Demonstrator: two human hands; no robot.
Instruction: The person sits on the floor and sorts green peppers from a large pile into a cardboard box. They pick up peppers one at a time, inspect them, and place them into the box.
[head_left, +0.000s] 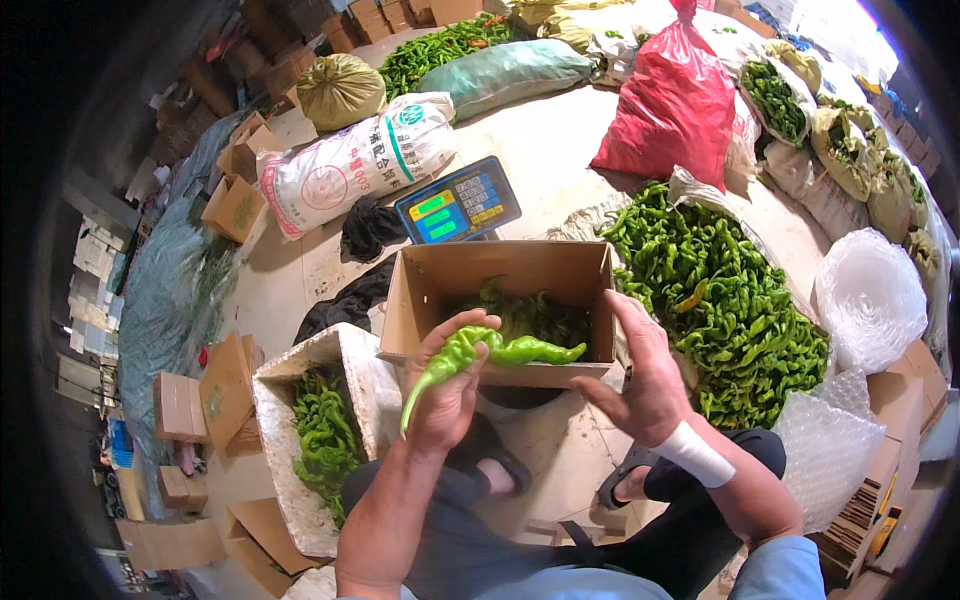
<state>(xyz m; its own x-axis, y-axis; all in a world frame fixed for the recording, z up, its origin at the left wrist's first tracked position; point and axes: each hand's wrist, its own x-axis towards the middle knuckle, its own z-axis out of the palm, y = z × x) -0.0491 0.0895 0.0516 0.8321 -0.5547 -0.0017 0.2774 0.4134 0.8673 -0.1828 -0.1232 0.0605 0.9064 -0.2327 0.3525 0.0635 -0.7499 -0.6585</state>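
Note:
A long, wrinkled green pepper (480, 351) lies in my left hand (444, 397), its stem end hanging towards my wrist. Thumb and fingers close around its middle, over the near left part of an upright cardboard box (499, 262). More green peppers (536, 315) lie in shadow at the bottom of that box. My right hand (645, 367), with a white wrap at the wrist, holds nothing. Its fingers are spread along the box's right wall; whether they touch the wall is hard to tell. Behind the box stands the lit display of a digital scale (457, 201).
To the right lies a large heap of green peppers (720, 315); a foam box (281, 450) with peppers stands left. Beyond are a red sack (671, 105), a white woven sack (367, 161) and a pale green sack (510, 75). Rolled bubble wrap (870, 300) sits far right.

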